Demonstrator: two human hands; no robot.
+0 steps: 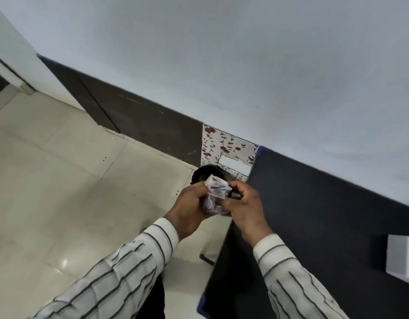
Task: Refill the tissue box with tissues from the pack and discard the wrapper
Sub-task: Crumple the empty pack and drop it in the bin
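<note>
Both hands hold a crumpled clear plastic wrapper [215, 195] with dark print, in mid-air at the frame's centre. My left hand [191, 209] grips it from the left and below. My right hand [246, 207] pinches its right side. Just behind the wrapper, on the floor by the wall, stands a small black round bin [204, 172] with something green inside. The tissue box is white [399, 259] and shows only partly, at the right edge on the dark table.
A dark table top [314, 226] fills the right side, its edge running under my right forearm. A floral-patterned panel [224, 146] leans on the wall behind the bin. Cream floor tiles [72, 192] spread to the left, with a dark skirting [141, 125] along the wall.
</note>
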